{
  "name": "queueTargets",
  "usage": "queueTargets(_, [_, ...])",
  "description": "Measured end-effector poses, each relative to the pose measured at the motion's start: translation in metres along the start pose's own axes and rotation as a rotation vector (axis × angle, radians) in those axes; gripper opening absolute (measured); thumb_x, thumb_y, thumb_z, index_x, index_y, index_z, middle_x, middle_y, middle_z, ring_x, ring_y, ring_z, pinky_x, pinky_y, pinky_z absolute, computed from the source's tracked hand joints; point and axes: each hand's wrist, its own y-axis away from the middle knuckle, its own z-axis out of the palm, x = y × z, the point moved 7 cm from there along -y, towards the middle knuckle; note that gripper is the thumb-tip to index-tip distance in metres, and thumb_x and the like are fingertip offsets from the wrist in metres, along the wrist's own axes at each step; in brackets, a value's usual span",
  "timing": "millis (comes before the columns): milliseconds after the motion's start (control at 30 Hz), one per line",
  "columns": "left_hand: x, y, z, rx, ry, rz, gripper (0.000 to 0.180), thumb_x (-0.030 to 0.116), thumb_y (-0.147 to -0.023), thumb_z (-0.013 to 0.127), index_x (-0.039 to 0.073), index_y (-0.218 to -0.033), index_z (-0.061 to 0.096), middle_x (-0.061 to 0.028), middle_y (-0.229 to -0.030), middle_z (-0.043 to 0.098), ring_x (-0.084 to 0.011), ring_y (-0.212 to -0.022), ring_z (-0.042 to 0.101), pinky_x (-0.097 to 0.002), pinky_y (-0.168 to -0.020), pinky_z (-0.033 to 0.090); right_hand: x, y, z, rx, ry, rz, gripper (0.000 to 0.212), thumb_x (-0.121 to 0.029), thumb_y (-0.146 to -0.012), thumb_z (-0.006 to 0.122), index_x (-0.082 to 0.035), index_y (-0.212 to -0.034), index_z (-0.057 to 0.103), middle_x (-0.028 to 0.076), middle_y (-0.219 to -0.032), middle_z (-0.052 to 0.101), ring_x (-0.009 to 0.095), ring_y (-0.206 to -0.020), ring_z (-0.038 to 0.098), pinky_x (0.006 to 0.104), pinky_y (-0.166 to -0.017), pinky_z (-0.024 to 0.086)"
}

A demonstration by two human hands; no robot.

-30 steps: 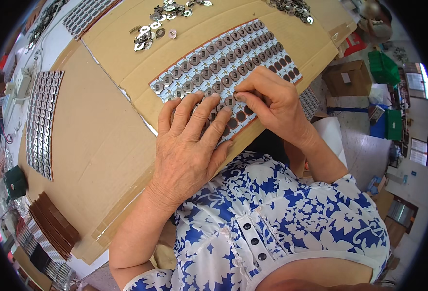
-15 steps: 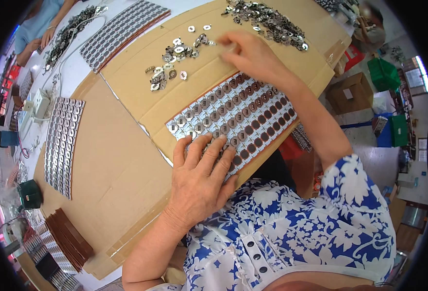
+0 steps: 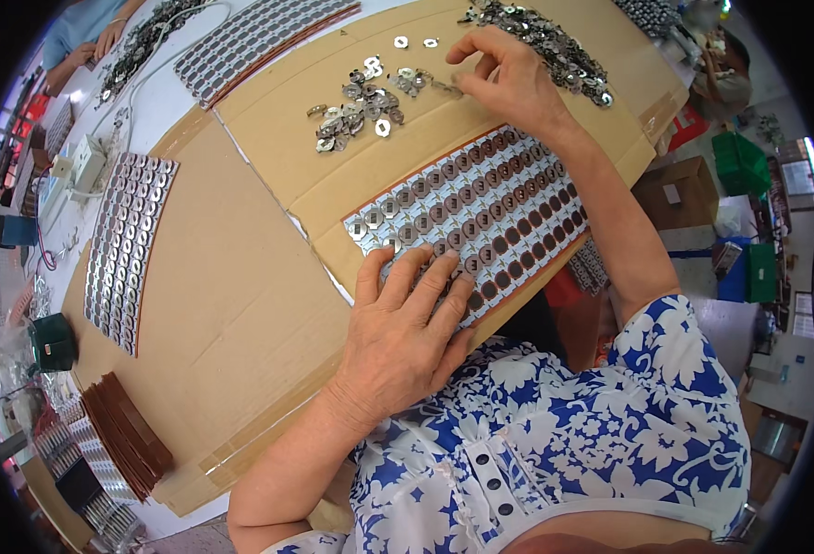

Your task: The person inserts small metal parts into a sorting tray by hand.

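A flat panel (image 3: 485, 196) lies tilted before me, its rows of dark and silvery round pieces set on a pale, red-edged base. My left hand (image 3: 407, 319) rests on its near left part, palm down with fingers spread, covering some of the rows. Beyond the panel's far edge, my right hand (image 3: 508, 78) hovers low over the cardboard, fingers bent and the index apart from the lower fingertip. That lower fingertip meets small metal parts (image 3: 444, 86) at the right end of a loose scatter of silver metal parts (image 3: 361, 113). I see nothing gripped in it.
Cardboard (image 3: 231, 268) covers the table. A larger heap of metal parts (image 3: 554, 46) lies at the far right. Filled panels sit at the far left (image 3: 250, 42) and left (image 3: 130, 249). Brown strips (image 3: 125, 434) are stacked near left. Another person's hands (image 3: 102, 42) are at upper left.
The view has shifted slightly. My right hand's fingers have gone from blurred motion to a bent, clearer pose beside the scatter, and a few parts there have slid nearer. My left hand stays on the panel.
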Motion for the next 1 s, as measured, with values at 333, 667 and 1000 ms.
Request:
queueTargets(333, [0.000,-0.003,0.004,-0.004,-0.007,0.033,0.057,0.028,-0.083,0.090,0.005,-0.133,0.075,-0.0155,-0.142,0.071,-0.0385,-0.129,0.065,-0.0590,-0.117,0.045,-0.065,0.021,0.065,-0.063,-0.042,-0.189,0.019,-0.022,-0.098,0.079,-0.008,-0.110,0.081,0.012,-0.094,0.082,0.034,-0.090,0.080,0.0475,-0.084,0.063])
queueTargets(667, [-0.005,0.004,0.005,0.012,-0.032,0.036,0.058,0.027,-0.082,0.091,0.005,-0.133,0.075,-0.0147,-0.143,0.071,-0.0391,-0.129,0.065,-0.0592,-0.116,0.047,-0.036,0.056,0.031,-0.142,-0.385,0.105,0.019,-0.005,-0.104,0.075,0.000,-0.122,0.079,-0.004,-0.093,0.071,0.001,-0.083,0.063,0.0211,-0.074,0.053])
queueTargets(1000, [-0.003,0.000,0.009,0.009,-0.030,0.052,0.067,0.030,-0.086,0.090,0.004,-0.145,0.070,-0.0156,-0.144,0.071,-0.0380,-0.132,0.064,-0.0583,-0.118,0.046,-0.078,0.022,0.076,-0.063,-0.020,-0.153,0.019,-0.020,-0.099,0.077,-0.003,-0.105,0.081,0.013,-0.087,0.080,0.027,-0.083,0.081,0.0408,-0.081,0.065])
